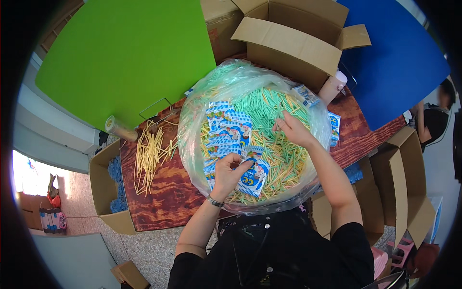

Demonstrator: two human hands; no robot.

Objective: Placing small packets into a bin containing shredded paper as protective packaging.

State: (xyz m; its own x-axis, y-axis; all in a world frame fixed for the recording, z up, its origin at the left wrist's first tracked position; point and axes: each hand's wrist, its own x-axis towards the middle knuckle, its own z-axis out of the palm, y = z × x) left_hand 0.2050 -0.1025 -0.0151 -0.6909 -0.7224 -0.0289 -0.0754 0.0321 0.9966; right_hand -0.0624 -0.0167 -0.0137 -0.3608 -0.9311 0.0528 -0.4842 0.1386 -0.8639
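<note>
mid-sort: left hand grip holds blue-white packets, right hand grip pinches sticks in the bag; next probably needs a clean pull-out.

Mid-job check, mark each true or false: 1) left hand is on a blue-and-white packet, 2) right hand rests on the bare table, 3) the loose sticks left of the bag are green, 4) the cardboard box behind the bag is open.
1) True: the left hand holds a blue-and-white packet.
2) False: the right hand is among the sticks in the bag, inside the clear plastic bag.
3) False: the loose sticks are yellowish.
4) True: the cardboard box has its flaps open.
</note>
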